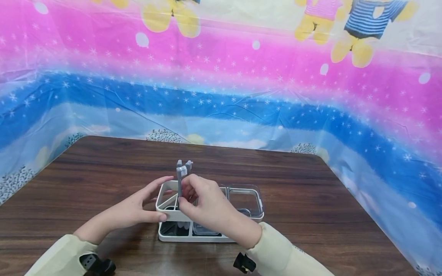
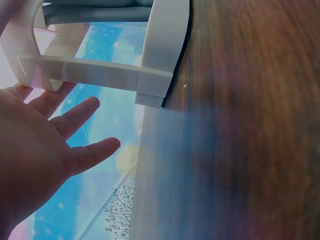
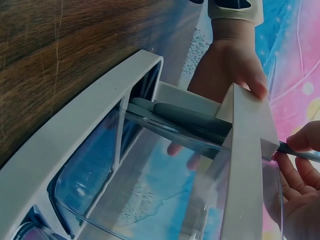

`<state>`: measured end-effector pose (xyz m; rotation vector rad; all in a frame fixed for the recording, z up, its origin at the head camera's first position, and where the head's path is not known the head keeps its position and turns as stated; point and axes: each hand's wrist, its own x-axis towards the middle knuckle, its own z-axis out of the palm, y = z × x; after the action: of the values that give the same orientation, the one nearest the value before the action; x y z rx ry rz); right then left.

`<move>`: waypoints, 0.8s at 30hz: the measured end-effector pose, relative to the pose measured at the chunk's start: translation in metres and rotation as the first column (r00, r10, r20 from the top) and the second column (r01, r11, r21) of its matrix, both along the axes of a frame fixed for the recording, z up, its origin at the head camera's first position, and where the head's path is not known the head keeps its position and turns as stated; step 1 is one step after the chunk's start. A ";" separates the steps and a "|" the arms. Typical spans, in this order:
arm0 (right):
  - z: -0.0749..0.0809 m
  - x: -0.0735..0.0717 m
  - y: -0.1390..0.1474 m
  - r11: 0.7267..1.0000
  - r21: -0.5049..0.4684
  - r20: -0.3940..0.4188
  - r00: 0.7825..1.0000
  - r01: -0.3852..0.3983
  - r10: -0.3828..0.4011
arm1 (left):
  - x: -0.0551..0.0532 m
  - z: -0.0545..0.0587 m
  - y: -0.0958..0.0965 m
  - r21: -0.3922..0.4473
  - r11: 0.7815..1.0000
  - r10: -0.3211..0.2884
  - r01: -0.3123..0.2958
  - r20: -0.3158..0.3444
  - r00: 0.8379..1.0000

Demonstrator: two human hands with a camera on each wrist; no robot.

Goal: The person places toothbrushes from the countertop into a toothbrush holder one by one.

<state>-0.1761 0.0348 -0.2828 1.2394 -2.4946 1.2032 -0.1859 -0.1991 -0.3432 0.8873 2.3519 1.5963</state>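
A white two-tier rack (image 1: 207, 239) stands on the table, its left end steadied by my left hand (image 1: 129, 207). The thumb lies on the upper tier's front, and fingers reach to the far side. In the left wrist view the other fingers (image 2: 80, 117) spread straight beside the frame. My right hand (image 1: 212, 201) pinches a grey long-handled utensil (image 1: 179, 184) upright in the upper tier's left opening. More grey handles with pale tips stick up beside it. Rounded grey lower ends (image 3: 190, 120) show inside the rack in the right wrist view; their exact kind is unclear.
Clear containers (image 1: 244, 197) sit in the upper tier's right part, and another clear box (image 1: 205, 229) is below. The dark wooden table (image 1: 310, 214) stretches around the rack. A printed pink and blue cloth (image 1: 221, 80) hangs behind the table.
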 end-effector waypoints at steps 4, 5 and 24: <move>-0.002 0.000 -0.001 1.000 0.015 -0.020 1.000 0.006 -0.005 | 0.000 0.000 0.000 -0.003 1.000 0.004 -0.004 -0.006 1.000; -0.003 0.000 -0.002 1.000 0.020 -0.030 1.000 0.006 -0.006 | 0.000 0.000 0.000 -0.005 1.000 0.005 -0.005 -0.008 1.000; -0.007 0.003 -0.005 0.993 0.119 -0.096 0.995 0.020 -0.009 | 0.001 -0.001 0.001 -0.032 0.999 0.035 -0.036 -0.032 0.999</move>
<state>-0.1731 0.0298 -0.2902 1.2716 -2.5339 0.9791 -0.1847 -0.1981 -0.3437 0.8755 2.4209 1.5628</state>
